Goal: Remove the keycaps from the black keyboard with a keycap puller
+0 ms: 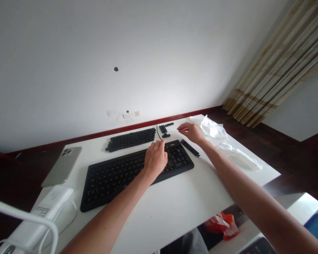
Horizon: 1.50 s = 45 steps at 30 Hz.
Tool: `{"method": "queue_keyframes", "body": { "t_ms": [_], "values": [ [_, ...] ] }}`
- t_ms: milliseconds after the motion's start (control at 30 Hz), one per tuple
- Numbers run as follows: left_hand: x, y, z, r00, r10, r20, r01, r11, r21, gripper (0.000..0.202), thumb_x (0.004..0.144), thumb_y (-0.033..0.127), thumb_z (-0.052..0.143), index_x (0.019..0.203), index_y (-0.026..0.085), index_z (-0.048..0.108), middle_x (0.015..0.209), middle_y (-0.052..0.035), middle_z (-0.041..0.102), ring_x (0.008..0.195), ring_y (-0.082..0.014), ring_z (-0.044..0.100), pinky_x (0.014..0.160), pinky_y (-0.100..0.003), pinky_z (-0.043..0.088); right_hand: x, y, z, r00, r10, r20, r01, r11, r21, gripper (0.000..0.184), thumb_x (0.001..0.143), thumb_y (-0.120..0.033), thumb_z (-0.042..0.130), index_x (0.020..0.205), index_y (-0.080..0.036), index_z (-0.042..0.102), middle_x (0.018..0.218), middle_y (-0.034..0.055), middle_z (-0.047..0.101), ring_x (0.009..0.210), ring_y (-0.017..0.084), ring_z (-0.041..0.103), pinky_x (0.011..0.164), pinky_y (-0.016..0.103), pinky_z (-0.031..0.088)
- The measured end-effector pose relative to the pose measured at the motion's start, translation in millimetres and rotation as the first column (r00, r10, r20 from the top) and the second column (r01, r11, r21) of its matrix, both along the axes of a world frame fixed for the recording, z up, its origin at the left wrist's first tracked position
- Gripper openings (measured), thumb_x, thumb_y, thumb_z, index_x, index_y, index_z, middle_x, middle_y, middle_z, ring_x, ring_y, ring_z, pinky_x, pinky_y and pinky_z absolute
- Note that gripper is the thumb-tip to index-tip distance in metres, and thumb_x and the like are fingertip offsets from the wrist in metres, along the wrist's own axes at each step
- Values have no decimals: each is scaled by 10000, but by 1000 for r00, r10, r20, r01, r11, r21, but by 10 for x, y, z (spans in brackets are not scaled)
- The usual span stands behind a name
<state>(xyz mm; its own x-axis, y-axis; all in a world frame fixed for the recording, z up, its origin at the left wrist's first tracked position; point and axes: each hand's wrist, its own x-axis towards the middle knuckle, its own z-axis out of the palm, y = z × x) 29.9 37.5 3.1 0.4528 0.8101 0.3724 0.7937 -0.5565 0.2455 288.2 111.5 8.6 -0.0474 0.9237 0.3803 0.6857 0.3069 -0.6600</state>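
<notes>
A black keyboard (106,183) lies across the white desk; light dots mark its main block, and dark keycaps show on its number pad. My left hand (155,157) rests over its upper right part, fingers curled down at the back edge. Beyond the right end, my right hand (192,132) hovers low above the desk, thumb and fingers pinched on a small black piece (178,129), probably a keycap. Loose black keycaps (131,139) sit in rows behind the keyboard. Smaller groups of keycaps (163,129) lie by the cable (158,132). A narrow black strip (190,148) lies right of the keyboard.
Crumpled white plastic bags (212,127) lie along the desk's right side. A phone (62,165) and a white power strip (42,211) with cords occupy the left. Below the front edge is a red-orange package (222,225). A wall stands behind the desk.
</notes>
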Motion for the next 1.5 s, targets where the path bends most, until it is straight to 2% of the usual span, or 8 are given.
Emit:
{"method": "queue_keyframes", "body": {
  "t_ms": [100, 233, 333, 500, 633, 1033, 1367, 1500],
  "values": [
    [-5, -1, 8, 1000, 0, 4, 0, 1000, 0, 466, 922, 55, 531, 1370, 185, 521, 1114, -91, 670, 1078, -254, 633, 963, -404, 547, -60, 179, 49, 998, -55, 1, 55, 998, -35, 125, 845, -224, 714, 906, -194, 819, 933, 67, 827, 896, 242, 783, 905, 370, 627],
    [-10, 1, 21, 1000, -2, 18, 3, 1000, -13, 456, 927, 63, 541, 1371, 171, 532, 1141, -104, 669, 1097, -260, 628, 983, -409, 539, -166, 436, 85, 996, 32, 86, -26, 997, -70, 109, 798, -234, 774, 886, -214, 834, 920, 52, 839, 881, 246, 784, 880, 355, 623],
    [-8, 4, 21, 1000, 6, 9, -5, 1000, -24, 451, 924, 68, 550, 1362, 172, 545, 1133, -101, 668, 1079, -261, 626, 980, -409, 538, -207, 520, 10, 990, 64, 124, -54, 995, -85, 101, 794, -234, 777, 876, -239, 836, 923, 26, 842, 902, 239, 785, 901, 340, 612],
    [-2, 12, 9, 1000, 5, 9, -5, 1000, -25, 454, 922, 72, 555, 1362, 181, 541, 1119, -94, 661, 1059, -260, 620, 965, -410, 538, -202, 517, -171, 995, 59, 78, -52, 994, -92, 119, 818, -251, 755, 898, -223, 839, 943, 36, 842, 895, 238, 790, 906, 343, 616],
    [-3, 14, 19, 1000, 5, 14, -5, 999, -39, 446, 916, 67, 546, 1345, 188, 541, 1109, -91, 661, 1042, -262, 619, 949, -413, 543, -200, 534, -230, 997, 69, 37, -66, 995, -73, 151, 830, -269, 739, 917, -195, 839, 969, 59, 838, 896, 238, 785, 887, 346, 619],
    [5, 28, -4, 1000, 8, 15, -7, 999, -33, 427, 924, 74, 533, 1330, 206, 539, 1091, -84, 659, 1042, -263, 617, 948, -414, 538, -262, 592, -261, 995, 55, 78, -53, 998, -37, 172, 867, -267, 708, 957, -206, 841, 961, 42, 836, 825, 207, 757, 853, 329, 596],
    [4, 24, 2, 1000, 7, 10, -6, 999, -36, 434, 928, 70, 528, 1342, 199, 544, 1103, -94, 665, 1065, -272, 619, 959, -424, 538, -265, 633, -313, 992, 57, 112, -57, 998, 5, 164, 875, -265, 703, 955, -206, 834, 969, 37, 835, 856, 206, 755, 863, 325, 584],
    [6, 17, 4, 1000, 9, 10, -9, 999, -31, 438, 920, 66, 532, 1335, 205, 546, 1103, -89, 668, 1064, -267, 624, 955, -412, 541, -202, 597, -223, 994, 43, 101, -45, 999, 17, 161, 866, -276, 713, 949, -193, 823, 942, 58, 829, 836, 216, 755, 850, 343, 592]
  ]
}}
